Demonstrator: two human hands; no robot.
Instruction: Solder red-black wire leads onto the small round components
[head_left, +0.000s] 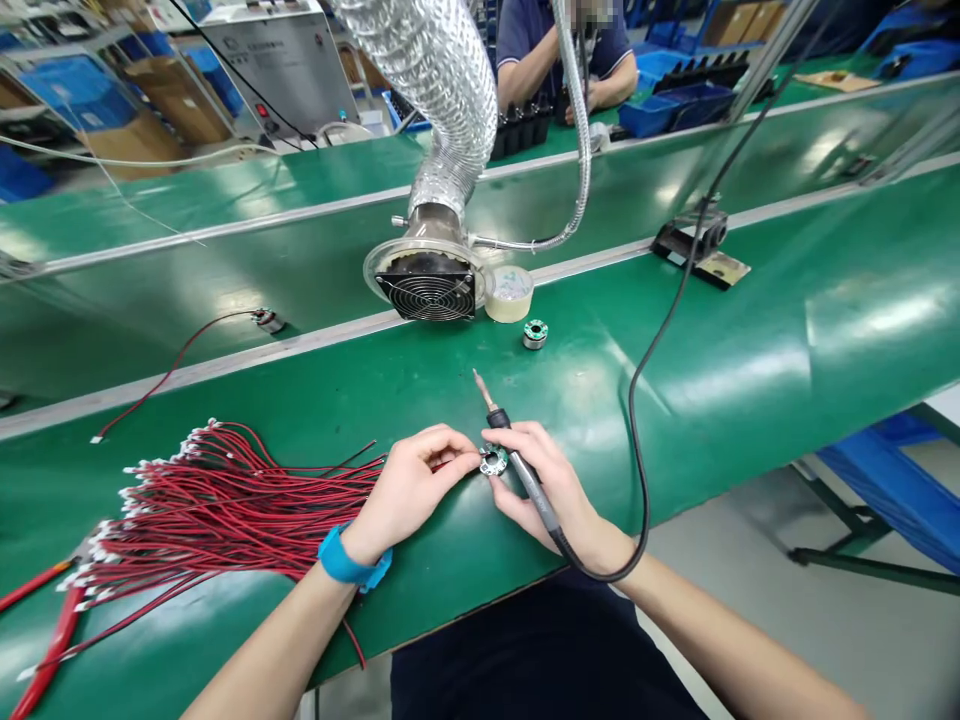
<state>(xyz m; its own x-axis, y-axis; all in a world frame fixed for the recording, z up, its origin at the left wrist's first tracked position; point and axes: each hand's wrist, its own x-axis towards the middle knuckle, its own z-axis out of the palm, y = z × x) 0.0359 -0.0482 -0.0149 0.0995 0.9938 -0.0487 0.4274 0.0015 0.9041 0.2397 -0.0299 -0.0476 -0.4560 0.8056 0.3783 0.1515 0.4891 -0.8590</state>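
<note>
My left hand (412, 480), with a blue wrist strap (349, 560), is closed in a pinch at the left edge of a small ring-shaped circuit board (493, 461). A bit of red wire shows between its fingers; the pinched end is hidden. My right hand (551, 480) is wrapped round a soldering iron (529, 485), whose tip points up and away from the board. The right thumb and fingertips also lie against the ring's right side. Left of my hands is a bundle of red and black wires (255, 500) with white connectors.
Above hangs a fume extractor fan (427, 290) on a foil duct (442, 90). Behind the board are a tape roll (510, 294) and another round part (535, 335). Red-handled pliers (64, 635) lie left. An iron stand (701, 250) is back right. Across the bench sits a person (566, 55).
</note>
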